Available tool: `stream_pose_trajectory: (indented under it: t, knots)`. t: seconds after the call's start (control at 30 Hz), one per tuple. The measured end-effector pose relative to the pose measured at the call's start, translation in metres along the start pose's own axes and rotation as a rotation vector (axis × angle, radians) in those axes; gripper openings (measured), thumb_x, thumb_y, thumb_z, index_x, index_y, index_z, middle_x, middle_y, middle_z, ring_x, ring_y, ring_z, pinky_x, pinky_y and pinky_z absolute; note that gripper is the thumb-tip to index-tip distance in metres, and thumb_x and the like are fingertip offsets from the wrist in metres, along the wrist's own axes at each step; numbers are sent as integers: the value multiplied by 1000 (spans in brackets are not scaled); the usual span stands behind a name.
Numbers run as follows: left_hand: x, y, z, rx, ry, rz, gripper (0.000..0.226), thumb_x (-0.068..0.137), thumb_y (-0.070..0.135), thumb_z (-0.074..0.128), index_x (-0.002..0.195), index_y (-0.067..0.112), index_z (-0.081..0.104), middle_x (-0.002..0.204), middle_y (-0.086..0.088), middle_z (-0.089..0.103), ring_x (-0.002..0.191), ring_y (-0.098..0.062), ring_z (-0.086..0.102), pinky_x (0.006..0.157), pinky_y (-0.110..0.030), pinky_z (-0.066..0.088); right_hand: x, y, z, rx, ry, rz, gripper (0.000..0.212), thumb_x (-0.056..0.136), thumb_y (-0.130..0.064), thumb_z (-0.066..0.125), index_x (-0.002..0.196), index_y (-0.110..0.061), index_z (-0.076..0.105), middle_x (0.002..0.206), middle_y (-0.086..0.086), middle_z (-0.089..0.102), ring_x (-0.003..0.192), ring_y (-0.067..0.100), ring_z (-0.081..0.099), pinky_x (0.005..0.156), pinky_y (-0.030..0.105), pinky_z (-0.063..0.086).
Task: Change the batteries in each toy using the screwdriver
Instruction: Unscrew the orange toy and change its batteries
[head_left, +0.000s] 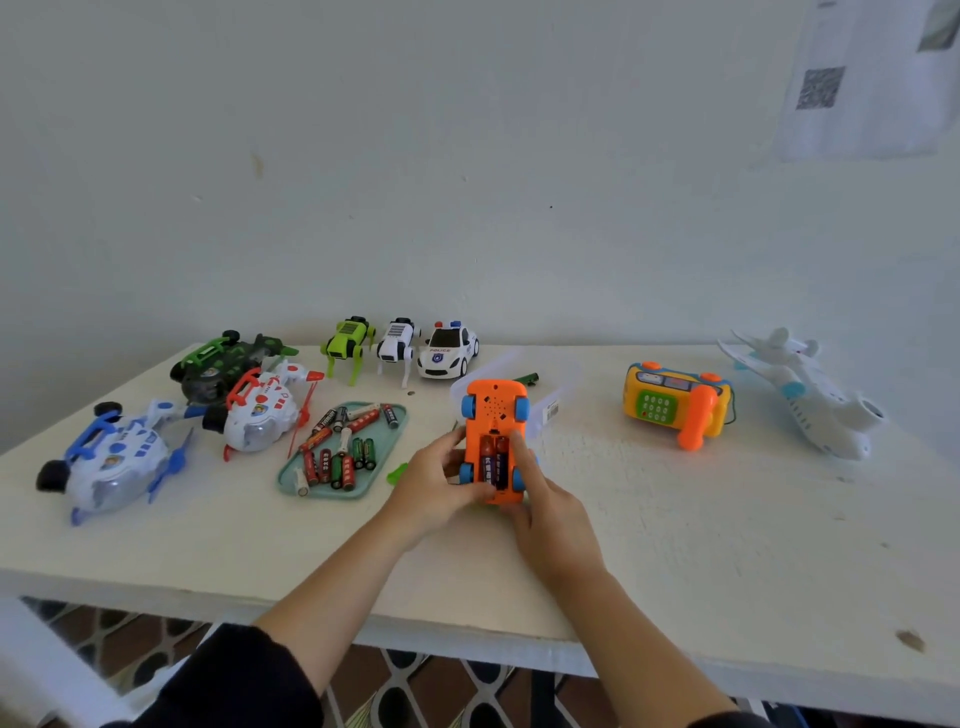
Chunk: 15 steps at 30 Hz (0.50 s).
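An orange toy car with blue wheels lies upside down at the middle of the table. Its battery bay is uncovered, and two red-and-black batteries sit inside. My left hand grips the car's left side near the rear wheels. My right hand holds the right rear of the car, its index finger stretched along the bay's right edge. A green tray of several loose batteries lies to the left. A dark green screwdriver handle shows behind the car.
Blue, red and green helicopter toys lie at the left. Two robot dogs and a police car stand at the back. A yellow toy phone and white plane are to the right. A clear plastic lid lies behind the car.
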<state>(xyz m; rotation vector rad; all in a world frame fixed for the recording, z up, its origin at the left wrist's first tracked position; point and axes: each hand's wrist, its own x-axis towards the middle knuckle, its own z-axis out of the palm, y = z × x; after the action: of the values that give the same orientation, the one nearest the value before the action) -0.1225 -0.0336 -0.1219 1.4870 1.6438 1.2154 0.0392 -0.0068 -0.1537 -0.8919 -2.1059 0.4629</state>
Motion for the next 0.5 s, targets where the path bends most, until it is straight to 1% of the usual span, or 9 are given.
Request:
stream_pose_trajectory:
  t: [0.1,0.2,0.23,0.27,0.3,0.37,0.4,0.43,0.5]
  knots:
    - [2,6,0,5,37,-22,51,65,9,80,105,35,64,98,3,72,95,-15,68,90,-43,53,-1,-1,-2,14,-9,31,72,87,-28,34,140,-51,-8,113,13,63,83,28,60,68,29,40]
    - [3,12,4,4,113,-83,43,69,-4,75,92,30,61,92,-1,71,90,-21,68,86,-44,54,-2,-3,-3,9,10,0,63,88,-33,29,144,-42,3,102,15,65,68,22,51,55,21,33]
    - [4,13,6,7,140,-108,41,70,-7,73,87,28,59,91,-3,70,90,-23,67,85,-45,54,-2,-3,-4,2,10,-4,64,86,-34,28,146,-37,6,101,15,65,67,20,49,54,21,32]
    - [5,14,7,12,152,-125,39,70,-7,73,85,26,59,91,-4,70,89,-23,67,84,-46,55,-1,-4,-5,-5,-1,8,65,87,-31,29,147,-30,5,104,16,65,70,22,50,57,24,32]
    - [4,16,7,30,152,-132,37,70,-6,73,85,26,58,92,-6,70,89,-23,67,84,-46,55,-1,-4,-5,-13,-17,20,64,90,-26,33,146,-27,1,108,16,64,75,25,54,62,26,33]
    - [4,21,6,81,108,-139,32,73,1,74,90,23,59,94,-7,70,88,-21,67,82,-42,55,-2,-2,-4,14,-7,19,69,92,-18,41,145,-41,3,107,16,64,79,30,59,65,27,34]
    - [4,26,2,97,61,-155,27,76,7,74,95,20,60,97,-7,70,87,-20,66,80,-38,54,-2,-1,-3,23,11,4,71,90,-18,42,146,-42,6,104,16,65,76,29,60,63,27,35]
    - [5,31,-4,104,9,-175,21,82,16,71,99,18,60,98,-6,69,87,-18,65,77,-34,53,-2,0,-2,21,20,2,70,89,-19,43,147,-35,7,103,16,66,75,27,60,63,27,36]
    - [10,40,-21,194,-24,-205,16,92,32,57,100,18,61,96,-1,67,86,-15,61,75,-31,48,-2,-2,-3,28,-4,37,70,92,-17,44,141,-14,-6,115,14,64,84,25,61,66,28,38]
